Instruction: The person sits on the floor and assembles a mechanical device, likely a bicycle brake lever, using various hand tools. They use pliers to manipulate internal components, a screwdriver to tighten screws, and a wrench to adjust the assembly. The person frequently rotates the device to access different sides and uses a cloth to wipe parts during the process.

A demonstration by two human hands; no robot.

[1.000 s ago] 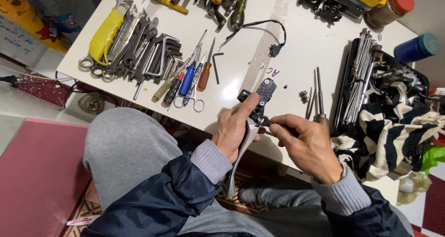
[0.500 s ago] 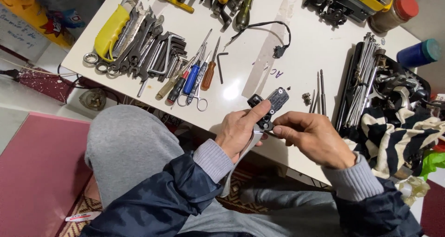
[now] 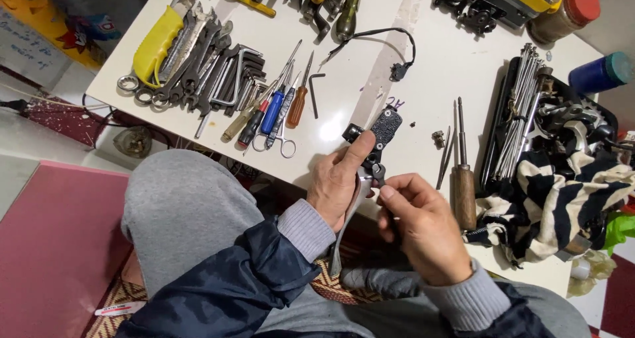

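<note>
at the near edge of the white table point(image 3: 423, 67), a black brake lever assembly point(image 3: 377, 139) is held up by the left hand point(image 3: 340, 186), thumb pressed along its side and fingers wrapped around the silver lever blade hanging below. the right hand point(image 3: 423, 229) is pinched shut on what seems to be a small tool at the clamp — its tip is hidden. a wooden-handled screwdriver point(image 3: 463, 179) lies just right; spanners point(image 3: 192, 53) and small screwdrivers point(image 3: 271, 110) lie further left.

navy jacket sleeves; grey cuffs
</note>
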